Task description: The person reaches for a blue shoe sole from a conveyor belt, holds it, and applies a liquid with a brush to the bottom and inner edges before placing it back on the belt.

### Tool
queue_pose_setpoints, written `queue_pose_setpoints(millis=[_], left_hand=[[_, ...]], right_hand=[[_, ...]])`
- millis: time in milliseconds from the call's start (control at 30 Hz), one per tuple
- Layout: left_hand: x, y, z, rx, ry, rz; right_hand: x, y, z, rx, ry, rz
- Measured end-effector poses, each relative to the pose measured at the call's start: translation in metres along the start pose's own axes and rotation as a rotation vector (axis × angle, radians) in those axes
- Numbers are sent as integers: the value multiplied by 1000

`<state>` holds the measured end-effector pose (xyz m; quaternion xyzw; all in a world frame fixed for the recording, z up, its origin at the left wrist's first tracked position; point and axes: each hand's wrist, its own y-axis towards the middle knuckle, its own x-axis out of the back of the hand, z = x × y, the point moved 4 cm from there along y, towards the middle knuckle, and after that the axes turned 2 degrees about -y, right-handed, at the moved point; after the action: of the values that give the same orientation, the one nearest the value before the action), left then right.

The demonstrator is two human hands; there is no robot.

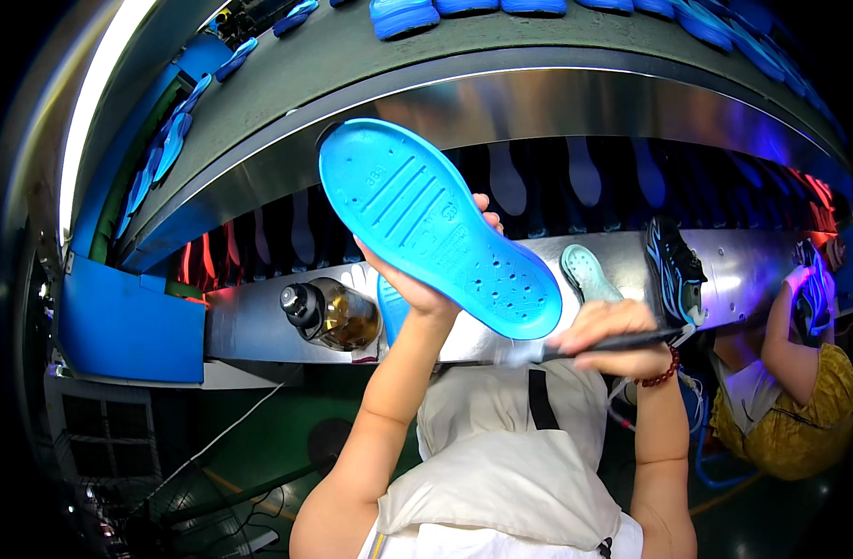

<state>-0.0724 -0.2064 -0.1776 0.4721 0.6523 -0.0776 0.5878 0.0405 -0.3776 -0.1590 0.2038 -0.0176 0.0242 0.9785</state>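
Head view: at the far left stands a blue box (128, 321). To its right, a bottle (342, 315) with a black cap and amber contents rests on the metal tabletop (254, 321). Just right of the bottle lies a second blue piece (390, 312), mostly hidden by the left arm.

The left hand (421, 287) supports the blue sole (436, 228) from beneath, above the tabletop. Its fingers wrap the middle of the sole, with the tips showing over the far right edge. The ribbed face is turned up; the broad end points far left, the other near right.

The right hand (613, 331) has its fingers closed around the black handle of a brush (645, 341). The bristles point left, beside the sole's near end; they are blurred, and contact cannot be confirmed.

Farther right, a pale green sole (589, 270) and a black and blue shoe (673, 275) rest on the tabletop.

Step in hand: apparently brushing the blue sole, judged from the positions of both hands. Next move: likely guide the bristles along the near edge, holding the sole steady and the stroke light.
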Motion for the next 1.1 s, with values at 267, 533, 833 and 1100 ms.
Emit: queue_pose_setpoints(millis=[267,533,833,1100], left_hand=[[-9,8,-5,5,112,-128],[-20,-20,25,98,267,-311],[9,-35,16,522,212,-97],[10,-35,19,950,162,-453]], right_hand=[[8,-5,-11,7,-85,-59],[-12,-5,-32,-118,622,-486],[-8,3,6,-104,-96,70],[-19,-4,17,-104,-212,322]])
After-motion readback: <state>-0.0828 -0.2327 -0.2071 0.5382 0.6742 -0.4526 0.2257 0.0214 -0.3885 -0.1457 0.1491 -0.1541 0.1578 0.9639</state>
